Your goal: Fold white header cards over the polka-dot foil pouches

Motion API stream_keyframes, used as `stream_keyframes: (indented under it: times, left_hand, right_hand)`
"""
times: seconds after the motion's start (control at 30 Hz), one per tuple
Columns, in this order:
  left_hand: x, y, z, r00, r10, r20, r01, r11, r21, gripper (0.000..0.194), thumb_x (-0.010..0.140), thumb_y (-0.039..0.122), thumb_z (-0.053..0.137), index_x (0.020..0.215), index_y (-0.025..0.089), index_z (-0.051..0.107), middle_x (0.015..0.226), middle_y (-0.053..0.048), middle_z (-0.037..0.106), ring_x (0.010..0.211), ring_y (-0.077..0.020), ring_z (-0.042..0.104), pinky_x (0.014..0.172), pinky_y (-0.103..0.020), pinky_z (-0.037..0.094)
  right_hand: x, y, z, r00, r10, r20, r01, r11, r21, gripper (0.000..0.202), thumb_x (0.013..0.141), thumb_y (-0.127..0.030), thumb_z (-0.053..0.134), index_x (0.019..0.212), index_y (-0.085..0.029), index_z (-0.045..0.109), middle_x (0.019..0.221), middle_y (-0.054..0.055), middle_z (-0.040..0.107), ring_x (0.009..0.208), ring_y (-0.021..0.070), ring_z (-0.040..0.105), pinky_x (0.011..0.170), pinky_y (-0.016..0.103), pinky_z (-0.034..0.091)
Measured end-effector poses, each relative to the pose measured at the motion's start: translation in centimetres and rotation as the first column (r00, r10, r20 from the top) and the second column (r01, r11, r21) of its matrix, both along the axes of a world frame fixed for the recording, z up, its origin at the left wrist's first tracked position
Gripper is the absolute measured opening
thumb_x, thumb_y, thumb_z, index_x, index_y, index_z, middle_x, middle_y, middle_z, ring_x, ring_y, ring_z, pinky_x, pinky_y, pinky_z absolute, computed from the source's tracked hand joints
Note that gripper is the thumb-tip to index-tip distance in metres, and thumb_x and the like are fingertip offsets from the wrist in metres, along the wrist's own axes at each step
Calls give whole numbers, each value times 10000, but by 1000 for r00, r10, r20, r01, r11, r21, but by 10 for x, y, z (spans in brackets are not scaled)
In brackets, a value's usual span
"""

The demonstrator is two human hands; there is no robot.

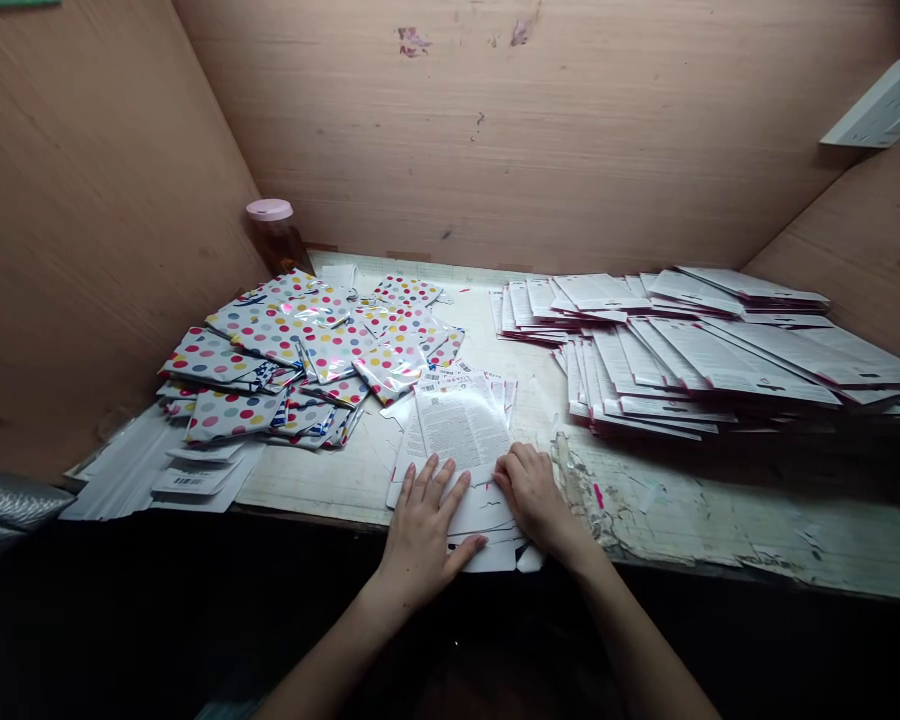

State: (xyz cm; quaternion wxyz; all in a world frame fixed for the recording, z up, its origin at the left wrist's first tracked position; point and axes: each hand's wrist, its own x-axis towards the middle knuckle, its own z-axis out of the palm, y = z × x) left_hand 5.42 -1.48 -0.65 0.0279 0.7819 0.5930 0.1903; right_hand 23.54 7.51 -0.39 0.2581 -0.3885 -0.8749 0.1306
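Observation:
A white printed card (457,425) covered in small text lies on a small pile of similar cards at the front edge of the worktable. Fingers stretched out, my left hand (429,520) rests flat on the lower left part of this pile. My right hand (531,490) is closed, its fingers curled at the right edge of the printed card; the fingertips are partly hidden. Barcodes show on the cards just behind. To the left is a heap of shiny polka-dot packets (262,335), close to the cards' far corner.
Overlapping stacks of white cards with red edges (690,360) cover the right side. A bottle with a pink lid (270,210) stands at the back left. White sleeves and barcode labels (195,475) lie front left. Wooden panels (495,130) enclose the worktable (322,485), whose front right surface is torn.

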Motion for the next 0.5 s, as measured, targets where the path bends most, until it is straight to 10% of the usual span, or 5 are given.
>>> stream_keyframes:
  times: [0.2,0.37,0.5]
  left_hand:
    - [-7,3,3,999,-34,7,34,999,1,724,836,574,575,1440,209,414,1473,-129,446,1397,-351,315,1138,-586,246]
    - [-23,-4,5,971,-240,21,237,966,101,694,780,643,609,1315,203,571,1281,-150,617,1254,-356,501,1074,-571,369]
    - [-23,-16,1,937,-344,60,314,905,286,585,854,516,602,1311,153,558,1116,-126,698,1059,-278,616,946,-440,511]
  right_hand:
    - [36,-65,32,939,321,123,-308,945,-113,168,920,-145,457,833,-233,571,833,17,609,752,175,551,708,296,433]
    - [75,-59,54,993,59,102,-47,992,-113,218,943,-172,418,1011,-231,616,930,91,620,849,230,587,737,352,491]
    - [49,-62,41,959,282,29,-271,944,-190,268,891,-227,594,1157,-200,578,1097,110,603,1000,247,570,849,374,514]
